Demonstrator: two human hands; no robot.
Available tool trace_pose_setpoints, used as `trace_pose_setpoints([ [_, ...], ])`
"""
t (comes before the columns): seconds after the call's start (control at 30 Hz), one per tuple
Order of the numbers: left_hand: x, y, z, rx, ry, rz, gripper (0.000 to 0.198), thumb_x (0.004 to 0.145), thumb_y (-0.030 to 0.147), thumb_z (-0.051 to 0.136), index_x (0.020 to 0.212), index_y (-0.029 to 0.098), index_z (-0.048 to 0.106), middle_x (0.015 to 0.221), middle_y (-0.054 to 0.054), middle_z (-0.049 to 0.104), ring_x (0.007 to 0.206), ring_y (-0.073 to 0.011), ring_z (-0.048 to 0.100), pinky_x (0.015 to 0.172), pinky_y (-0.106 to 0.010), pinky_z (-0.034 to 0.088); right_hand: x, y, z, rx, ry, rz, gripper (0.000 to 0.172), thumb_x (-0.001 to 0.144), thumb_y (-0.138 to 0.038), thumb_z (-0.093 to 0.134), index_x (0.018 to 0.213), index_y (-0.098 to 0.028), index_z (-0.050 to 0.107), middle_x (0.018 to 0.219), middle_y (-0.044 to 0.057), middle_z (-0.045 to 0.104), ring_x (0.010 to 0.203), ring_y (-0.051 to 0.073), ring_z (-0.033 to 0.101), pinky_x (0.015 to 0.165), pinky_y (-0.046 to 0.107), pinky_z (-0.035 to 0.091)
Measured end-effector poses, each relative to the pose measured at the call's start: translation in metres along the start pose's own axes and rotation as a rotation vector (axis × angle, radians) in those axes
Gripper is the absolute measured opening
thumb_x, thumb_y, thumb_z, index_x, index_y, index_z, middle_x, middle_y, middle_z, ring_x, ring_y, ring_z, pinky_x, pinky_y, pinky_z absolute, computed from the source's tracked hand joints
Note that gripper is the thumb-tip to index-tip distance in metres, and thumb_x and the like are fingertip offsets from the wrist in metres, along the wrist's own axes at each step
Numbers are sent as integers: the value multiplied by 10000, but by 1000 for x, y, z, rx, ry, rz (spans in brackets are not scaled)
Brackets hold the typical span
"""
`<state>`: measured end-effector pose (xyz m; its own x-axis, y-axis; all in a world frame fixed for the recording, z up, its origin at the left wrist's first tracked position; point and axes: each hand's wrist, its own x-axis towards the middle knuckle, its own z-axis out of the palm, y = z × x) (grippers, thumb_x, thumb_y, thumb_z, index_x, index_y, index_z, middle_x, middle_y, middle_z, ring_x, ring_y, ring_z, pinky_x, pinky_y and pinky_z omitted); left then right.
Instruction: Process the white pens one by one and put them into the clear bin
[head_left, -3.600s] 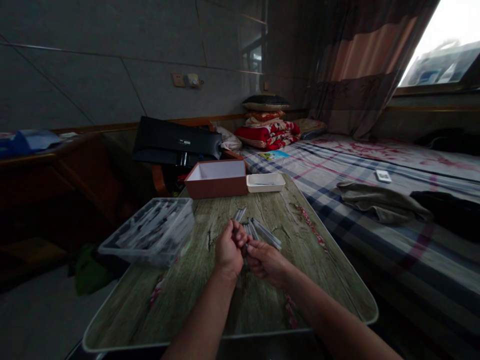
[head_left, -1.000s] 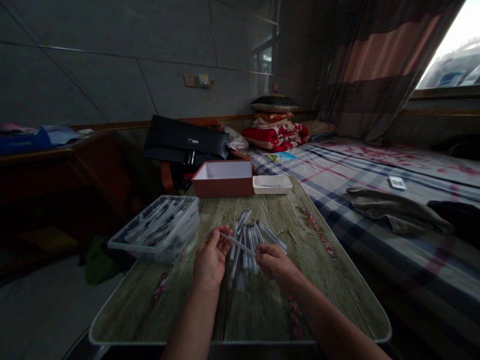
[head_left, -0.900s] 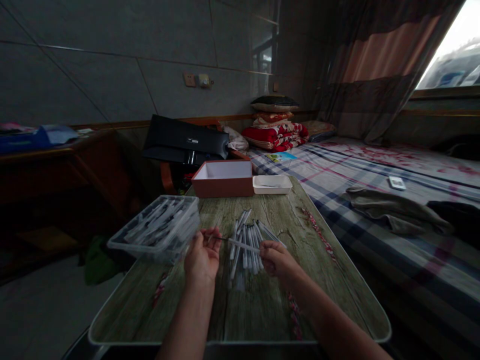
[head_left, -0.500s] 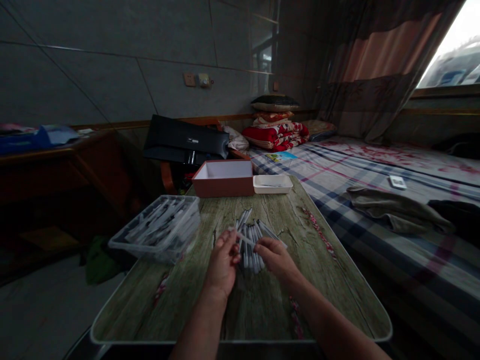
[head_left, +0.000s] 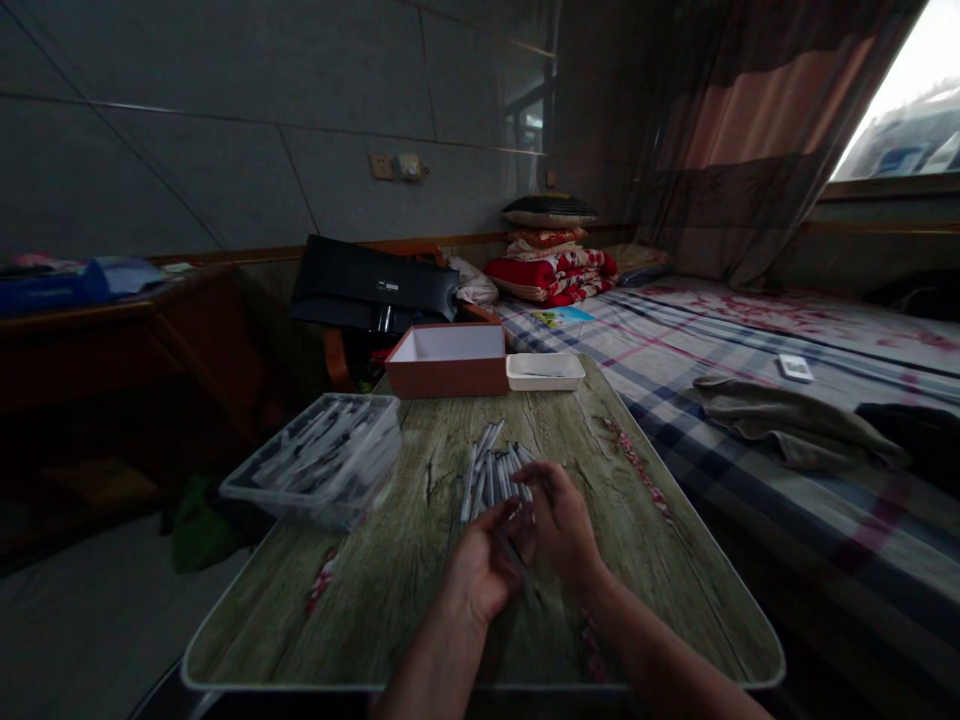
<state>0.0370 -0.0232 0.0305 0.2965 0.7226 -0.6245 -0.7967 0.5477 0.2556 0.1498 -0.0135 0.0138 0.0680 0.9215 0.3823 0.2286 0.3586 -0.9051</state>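
Note:
My left hand (head_left: 484, 570) is low over the table, palm turned up and fingers curled. A slim dark pen-like stick (head_left: 514, 556) lies across it, blurred. My right hand (head_left: 566, 525) is close beside it, fingers bent over the near right side of a bunch of pens (head_left: 491, 475). Whatever is between the right fingertips is hidden. The pens are thin, pale and clear with dark ends, laid loosely side by side on the wood-patterned table (head_left: 420, 600). To the left, a clear plastic box (head_left: 352, 490) holds many similar pens.
At the table's far edge stand a brown box (head_left: 450, 378) with a pale inside and a small white tray (head_left: 546, 383) with thin items in it. Behind them leans a black monitor (head_left: 375, 285). A bed with a checked sheet (head_left: 637, 345) runs along the right.
Both hands have come nearer and my left hand has moved right, beside the other. The pale strip held between them is no longer seen there. More of the pens' left side shows.

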Motion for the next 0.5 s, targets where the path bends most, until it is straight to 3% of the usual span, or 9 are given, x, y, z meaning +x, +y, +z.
trace_pose_setpoints([
  [0.07,-1,-2,4,-3,-63,-1,201,850,101,476,711,114,621,605,-58,664,521,-137,643,516,-238,527,-4,-2,0,-94,-95,-92,274,836,-131,423,1043,-207,586,996,81,675,905,199,614,855,364,459],
  [0.13,-2,-1,6,-25,-92,12,192,830,91,500,684,119,621,601,-45,665,511,-117,636,514,-205,510,-5,-2,1,-178,-182,-234,346,830,-128,457,1140,-222,578,1055,81,683,1051,230,592,1004,452,373],
  [0.2,-3,2,6,-32,-72,31,194,826,93,505,667,119,614,609,-47,665,520,-116,636,515,-197,503,-6,-1,0,-233,-209,-302,389,831,-144,485,1203,-233,557,1155,89,652,1179,249,527,1068,492,302],
  [0.3,-7,13,3,-25,10,68,215,860,131,478,684,106,599,553,-32,613,436,-93,568,462,-188,469,-6,-3,-1,-245,-191,-288,443,841,-207,527,1282,-226,495,1287,111,558,1252,260,458,1055,462,341],
  [0.43,-24,56,4,114,-43,171,217,892,192,464,706,121,552,474,53,439,318,-30,353,334,-119,268,-5,-3,-5,-226,-177,-291,417,851,-215,518,1267,-224,487,1256,111,553,1217,253,475,1031,432,369],
  [0.5,-38,91,10,250,-68,357,210,889,215,468,706,133,531,502,55,423,329,-31,327,327,-121,213,-2,2,-7,-226,-144,-269,368,857,-192,492,1223,-222,504,1212,109,564,1180,245,498,1010,424,383],
])
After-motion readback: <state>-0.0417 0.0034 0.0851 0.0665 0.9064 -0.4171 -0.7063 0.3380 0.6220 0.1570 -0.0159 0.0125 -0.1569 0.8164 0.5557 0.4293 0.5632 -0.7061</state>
